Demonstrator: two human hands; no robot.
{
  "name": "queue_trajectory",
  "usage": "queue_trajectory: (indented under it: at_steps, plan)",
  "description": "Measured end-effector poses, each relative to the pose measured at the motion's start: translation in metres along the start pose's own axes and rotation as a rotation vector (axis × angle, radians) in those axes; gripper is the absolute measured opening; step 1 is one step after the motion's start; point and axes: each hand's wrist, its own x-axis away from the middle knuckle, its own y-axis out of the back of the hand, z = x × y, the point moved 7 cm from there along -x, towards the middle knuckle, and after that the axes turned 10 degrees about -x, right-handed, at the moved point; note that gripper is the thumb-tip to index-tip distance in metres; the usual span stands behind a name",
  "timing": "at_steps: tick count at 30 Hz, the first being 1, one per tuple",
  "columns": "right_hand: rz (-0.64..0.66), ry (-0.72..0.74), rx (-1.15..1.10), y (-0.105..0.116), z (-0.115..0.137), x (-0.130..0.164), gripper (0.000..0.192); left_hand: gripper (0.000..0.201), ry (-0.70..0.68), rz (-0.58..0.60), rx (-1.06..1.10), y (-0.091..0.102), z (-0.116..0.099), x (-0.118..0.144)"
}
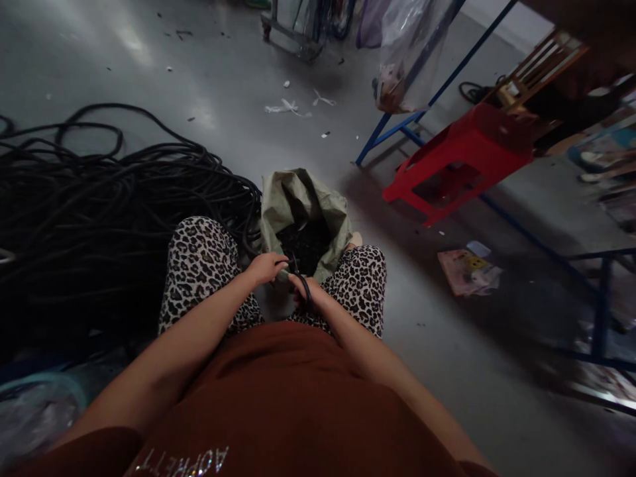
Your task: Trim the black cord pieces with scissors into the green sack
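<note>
My right hand grips scissors with a dark looped handle; their narrow blades point up over the front of an open woven sack. Just left of the blades, my left hand is closed in a pinch at the sack's near rim. What lies between its fingers is too small and dark to make out. Inside the sack is a heap of small black pieces. The sack stands on the floor between my knees, its mouth spread wide.
A large tangle of black cable or tubing covers the floor at left. To the right lies a tipped red plastic stool beside a blue metal frame. Printed packets lie on the floor. A light-blue-rimmed tub sits at lower left.
</note>
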Motion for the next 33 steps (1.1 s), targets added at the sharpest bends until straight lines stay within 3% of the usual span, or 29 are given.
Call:
queue_trajectory:
  at_steps: [4,13,33]
  plan:
    - [-0.007,0.016,0.025,0.001,0.010,0.010,0.054,0.037,0.008,-0.005,0.026,-0.001,0.002,-0.001]
    - [0.035,-0.136,-0.117,-0.006,0.012,0.025,0.044,0.037,0.022,-0.023,0.077,-0.003,0.003,-0.002]
    - [-0.055,-0.111,-0.164,0.004,0.016,0.031,0.059,0.037,-0.008,0.034,0.021,-0.008,0.004,-0.002]
